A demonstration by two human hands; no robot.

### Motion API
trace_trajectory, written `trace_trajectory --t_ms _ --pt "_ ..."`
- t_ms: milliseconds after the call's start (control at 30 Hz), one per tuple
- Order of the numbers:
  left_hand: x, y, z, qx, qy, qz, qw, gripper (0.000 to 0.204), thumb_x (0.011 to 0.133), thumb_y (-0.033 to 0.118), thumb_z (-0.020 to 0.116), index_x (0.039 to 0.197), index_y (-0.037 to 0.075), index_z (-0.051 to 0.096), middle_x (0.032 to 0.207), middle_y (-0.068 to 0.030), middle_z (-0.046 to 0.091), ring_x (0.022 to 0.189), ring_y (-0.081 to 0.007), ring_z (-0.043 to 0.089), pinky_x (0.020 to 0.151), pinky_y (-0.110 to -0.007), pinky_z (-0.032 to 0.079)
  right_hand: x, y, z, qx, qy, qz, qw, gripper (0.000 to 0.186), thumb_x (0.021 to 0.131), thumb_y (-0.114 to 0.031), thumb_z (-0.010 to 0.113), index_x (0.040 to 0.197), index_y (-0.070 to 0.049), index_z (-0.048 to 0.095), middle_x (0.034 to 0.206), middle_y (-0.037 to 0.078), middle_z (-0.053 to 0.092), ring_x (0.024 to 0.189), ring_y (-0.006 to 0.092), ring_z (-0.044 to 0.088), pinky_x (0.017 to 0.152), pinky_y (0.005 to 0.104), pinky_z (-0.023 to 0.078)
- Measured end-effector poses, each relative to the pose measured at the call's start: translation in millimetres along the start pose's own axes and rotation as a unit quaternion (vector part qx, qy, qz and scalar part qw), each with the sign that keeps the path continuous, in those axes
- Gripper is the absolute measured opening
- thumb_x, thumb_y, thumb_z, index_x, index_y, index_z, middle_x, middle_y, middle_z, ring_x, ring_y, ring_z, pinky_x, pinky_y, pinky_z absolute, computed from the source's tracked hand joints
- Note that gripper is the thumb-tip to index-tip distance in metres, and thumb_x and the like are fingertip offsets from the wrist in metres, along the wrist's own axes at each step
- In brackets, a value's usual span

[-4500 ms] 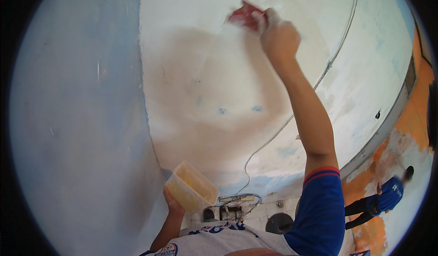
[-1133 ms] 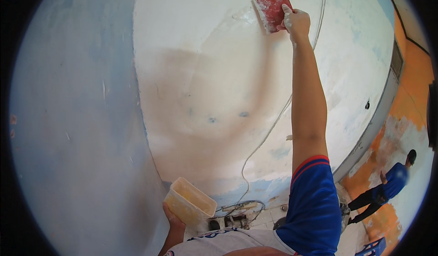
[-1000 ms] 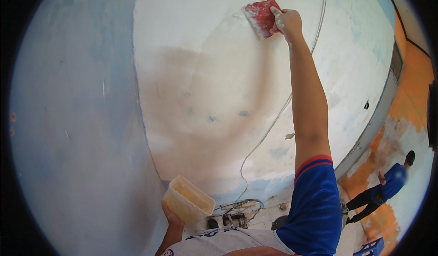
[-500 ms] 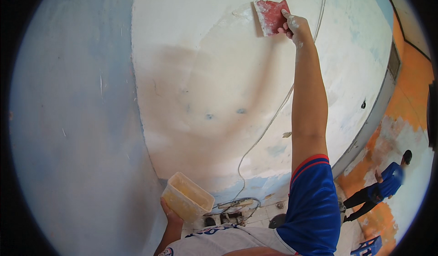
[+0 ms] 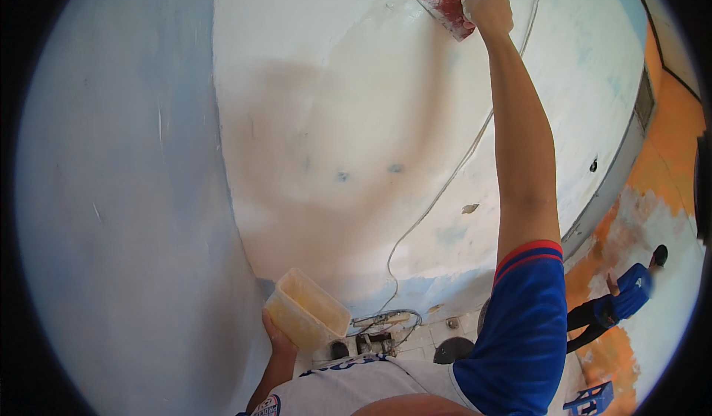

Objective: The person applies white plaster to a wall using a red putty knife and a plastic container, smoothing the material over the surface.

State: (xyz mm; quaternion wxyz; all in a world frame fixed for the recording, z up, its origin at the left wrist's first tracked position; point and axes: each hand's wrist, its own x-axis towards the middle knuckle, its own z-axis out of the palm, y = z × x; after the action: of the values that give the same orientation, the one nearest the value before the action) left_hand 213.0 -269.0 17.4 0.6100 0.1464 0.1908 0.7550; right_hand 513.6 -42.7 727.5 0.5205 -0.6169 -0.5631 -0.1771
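High on the pale wall (image 5: 356, 112), my right hand (image 5: 486, 8) grips a flat red putty spreader (image 5: 446, 2), smeared white with filler. One edge of the spreader lies at the wall beside a damp-looking patch. My right arm is stretched out almost fully. Low at the left, my left hand (image 5: 280, 333) holds a translucent yellowish plastic tub (image 5: 308, 308) from its side and underneath. The tub is tilted, its opening towards the wall; how much filler is inside I cannot make out.
A thin cable (image 5: 434, 207) runs down the wall to a coil (image 5: 393, 318) near the floor. The bluish side wall (image 5: 126, 193) meets the pale wall at the left corner. Far right, a person in blue (image 5: 630, 294) stands by a partly orange wall, near a blue stool (image 5: 591, 399).
My right hand and the spreader have shifted up and slightly right, and the spreader's blade has turned. The tub has stayed in nearly the same place.
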Motion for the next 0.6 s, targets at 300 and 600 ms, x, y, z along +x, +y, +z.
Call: trace_trajectory --t_ms 300,600 --pt "7.5 1.8 2.9 -0.032 -0.006 -0.019 0.999 0.077 0.102 0.071 0.033 0.149 0.013 0.049 0.147 -0.0115 0.056 0.134 -0.032 0.054 0.113 -0.048 0.045 9.6 -9.9 7.1 -0.101 0.135 -0.108 0.98 0.042 0.099 -0.05 0.061 0.105 -0.011 0.075 0.103 0.012 0.077 0.095 0.0313 0.074 0.079 0.0459 0.057" --pt "11.6 2.8 30.2 0.02 0.002 0.009 1.0 0.079 0.101 0.073 0.031 0.148 0.013 0.05 0.146 -0.0111 0.057 0.133 -0.0318 0.055 0.112 -0.047 0.045 33.3 23.9 -49.6 0.175 -0.086 -0.114 0.974 0.043 0.099 -0.038 0.067 0.098 0.005 0.073 0.073 0.013 0.075 0.053 0.0196 0.069 0.045 0.0272 0.048"
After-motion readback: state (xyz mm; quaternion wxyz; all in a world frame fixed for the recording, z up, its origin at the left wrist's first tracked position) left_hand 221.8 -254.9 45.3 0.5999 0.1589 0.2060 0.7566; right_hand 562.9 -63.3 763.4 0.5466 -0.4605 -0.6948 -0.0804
